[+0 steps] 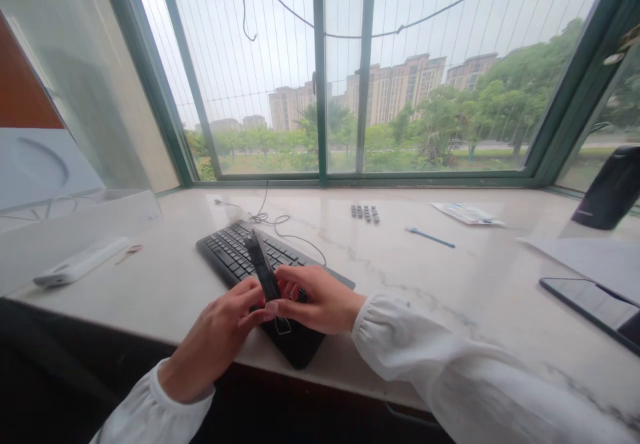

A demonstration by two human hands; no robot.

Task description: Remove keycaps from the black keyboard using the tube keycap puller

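Both hands meet over the near half of a black keyboard (pixel 235 247), which lies slantwise at the counter's front edge. Between them stands a black keycap puller (pixel 263 267), a chunky bar tilted to the left at the top. A thin wire loop shows at its lower end. My left hand (pixel 215 334) is closed, pinching the puller's lower part from the left. From the right, my right hand (pixel 317 297) grips the same part with thumb and curled fingers. The keys beneath the hands are mostly hidden.
Loose keycaps (pixel 365 213) sit in rows behind the keyboard, near its cable (pixel 300 237). A blue stick-like tool (pixel 430 237), a small packet (pixel 467 214), a phone (pixel 595 304) and a dark upright object (pixel 610 187) lie rightward. A white device (pixel 83 262) is left.
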